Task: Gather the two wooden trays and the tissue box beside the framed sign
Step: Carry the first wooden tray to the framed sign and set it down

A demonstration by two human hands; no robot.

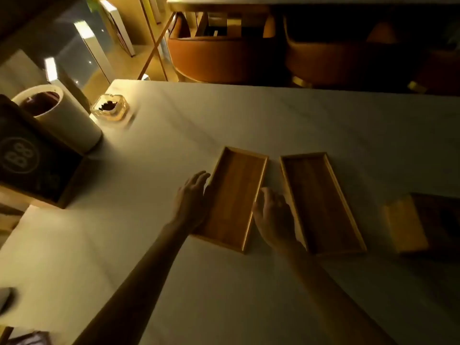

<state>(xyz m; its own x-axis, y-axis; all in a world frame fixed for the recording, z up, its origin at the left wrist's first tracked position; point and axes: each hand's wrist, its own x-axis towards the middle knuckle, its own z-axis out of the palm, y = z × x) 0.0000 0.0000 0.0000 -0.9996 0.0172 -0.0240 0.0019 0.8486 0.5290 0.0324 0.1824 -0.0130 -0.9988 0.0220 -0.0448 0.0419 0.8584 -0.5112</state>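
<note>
Flanking the shallow rectangular left wooden tray (232, 199), both hands (193, 195) lie spread flat.

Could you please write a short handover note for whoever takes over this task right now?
Left hand and right hand: open, flanking the long sides of the left rectangular wooden tray; no grip closed yet.
Second rectangular wooden tray lies just right of it; wooden tissue box far right.
Dark framed sign stands at the left edge.
Done: nothing gathered.
Left: move all three beside the sign.
</note>
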